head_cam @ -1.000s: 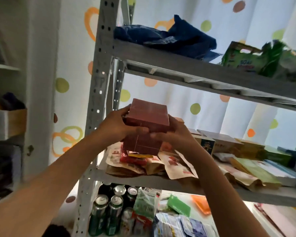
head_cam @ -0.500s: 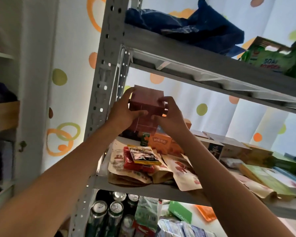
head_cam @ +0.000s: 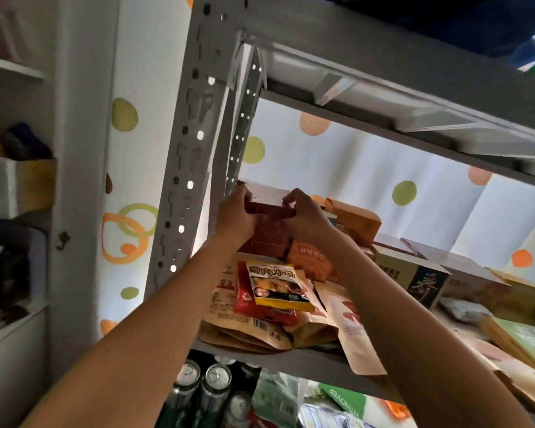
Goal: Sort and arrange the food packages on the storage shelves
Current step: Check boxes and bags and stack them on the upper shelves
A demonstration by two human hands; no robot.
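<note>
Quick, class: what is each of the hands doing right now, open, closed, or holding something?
Left hand: closed on the left side of the dark red box.
Right hand: closed on the box's right side.

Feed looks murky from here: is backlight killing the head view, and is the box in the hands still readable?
Head view: bright curtain backlights the shelf, leaving both arms dark; the red box, gripped by the left hand and right hand, shows no legible print; wide-angle bends the upright post; yellow packet stays sharp.

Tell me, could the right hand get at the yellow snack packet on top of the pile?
Probably yes: the yellow snack packet lies uncovered atop the pile, but the right hand grips the dark red cardboard box.
</note>
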